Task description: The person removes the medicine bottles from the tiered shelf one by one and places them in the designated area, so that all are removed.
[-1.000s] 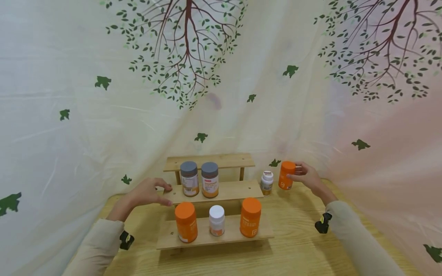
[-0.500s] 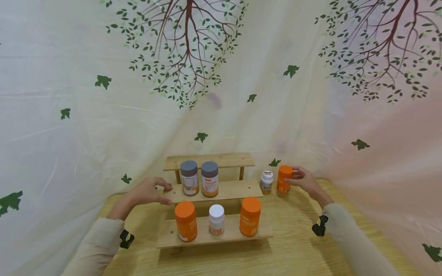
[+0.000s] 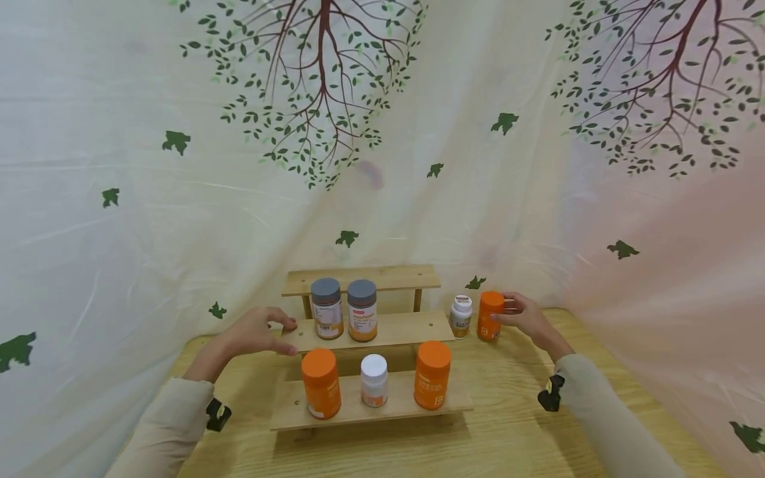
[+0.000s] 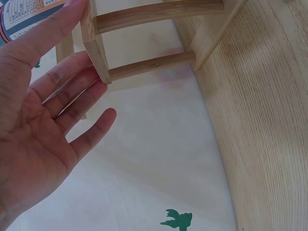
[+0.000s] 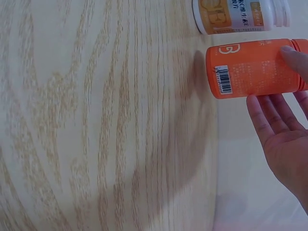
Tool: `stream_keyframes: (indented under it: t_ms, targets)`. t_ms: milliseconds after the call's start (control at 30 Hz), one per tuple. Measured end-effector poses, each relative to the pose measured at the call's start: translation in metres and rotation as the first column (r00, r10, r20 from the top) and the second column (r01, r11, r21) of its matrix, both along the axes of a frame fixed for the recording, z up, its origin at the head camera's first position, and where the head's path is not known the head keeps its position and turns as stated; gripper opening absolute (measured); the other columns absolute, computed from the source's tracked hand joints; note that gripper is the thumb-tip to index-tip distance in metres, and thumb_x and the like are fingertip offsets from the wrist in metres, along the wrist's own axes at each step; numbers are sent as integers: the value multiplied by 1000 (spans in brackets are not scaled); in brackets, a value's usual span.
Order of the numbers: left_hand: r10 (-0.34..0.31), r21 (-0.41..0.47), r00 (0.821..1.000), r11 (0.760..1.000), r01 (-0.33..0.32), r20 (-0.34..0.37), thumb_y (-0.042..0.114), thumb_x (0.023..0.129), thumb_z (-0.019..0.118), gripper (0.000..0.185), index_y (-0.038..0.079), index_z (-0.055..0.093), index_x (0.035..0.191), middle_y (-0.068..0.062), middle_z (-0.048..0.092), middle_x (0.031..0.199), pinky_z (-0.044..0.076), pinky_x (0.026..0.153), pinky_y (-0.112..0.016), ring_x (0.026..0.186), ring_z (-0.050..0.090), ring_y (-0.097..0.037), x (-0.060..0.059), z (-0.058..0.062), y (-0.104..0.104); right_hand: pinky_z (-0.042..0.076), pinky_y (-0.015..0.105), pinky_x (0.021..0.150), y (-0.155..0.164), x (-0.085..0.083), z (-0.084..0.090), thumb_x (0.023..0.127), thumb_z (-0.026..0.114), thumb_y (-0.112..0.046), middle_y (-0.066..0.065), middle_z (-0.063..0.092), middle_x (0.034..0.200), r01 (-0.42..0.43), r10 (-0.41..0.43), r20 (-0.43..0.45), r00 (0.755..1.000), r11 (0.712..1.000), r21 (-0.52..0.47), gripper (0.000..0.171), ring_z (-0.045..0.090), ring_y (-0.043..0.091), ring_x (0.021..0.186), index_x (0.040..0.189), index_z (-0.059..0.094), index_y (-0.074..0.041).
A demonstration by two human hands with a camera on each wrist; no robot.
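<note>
While my left hand (image 3: 254,332) rests flat-fingered against three-tier wooden rack (image 3: 382,330), my right hand (image 3: 526,317) holds upright orange plastic bottle (image 3: 490,316) on wooden table (image 3: 514,425), small white-capped bottle (image 3: 460,315) at its 9 o'clock. Contents unseen.

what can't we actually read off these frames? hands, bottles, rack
- Right hand grip on the orange bottle: the right wrist view cuts the cap end off at its edge; the head view is too small.
- Bottle labels: too small in the head view.
- Grey-capped bottle: the left wrist view crops it to a corner behind the left hand.
- Wooden rack: the bottles hide parts of its shelves.
</note>
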State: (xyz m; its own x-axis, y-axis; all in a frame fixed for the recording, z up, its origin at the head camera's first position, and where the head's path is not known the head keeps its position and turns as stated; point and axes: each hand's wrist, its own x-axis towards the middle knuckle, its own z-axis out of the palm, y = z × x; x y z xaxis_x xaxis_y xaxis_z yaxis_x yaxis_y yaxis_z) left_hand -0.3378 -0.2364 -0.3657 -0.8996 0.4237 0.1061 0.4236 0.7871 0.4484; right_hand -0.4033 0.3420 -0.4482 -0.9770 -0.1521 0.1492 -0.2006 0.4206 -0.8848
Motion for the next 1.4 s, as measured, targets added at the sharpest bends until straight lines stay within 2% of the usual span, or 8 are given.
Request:
stream_keyframes:
  t_ms: [300,1067,1400]
  targets:
    - [4,-14,1000,1000,-4,-11,47,64,82,53,12,72,104,-8,66,113,45,94,-53,111,56,-33,0,0,0,48,49,93,0,-3,-6,82,72,-27,27,50,131,-1,1,-1,1000,1000,-9,64,51,42,117,134,43,-3]
    - [23,-12,1000,1000,-23,-3,51,63,81,57,13,72,104,-7,67,113,45,94,-53,111,56,-32,2,-2,1,49,46,93,-6,-6,-12,85,70,-26,27,48,133,-25,26,17,1000,999,-45,64,48,44,120,137,40,-3]
    - [34,14,999,999,-34,14,48,62,83,55,13,72,103,-6,67,113,45,94,-53,112,56,-31,2,-2,2,49,46,92,-8,-9,-14,85,70,-24,28,46,135,-26,27,24,999,998,-64,67,47,45,122,139,38,-2]
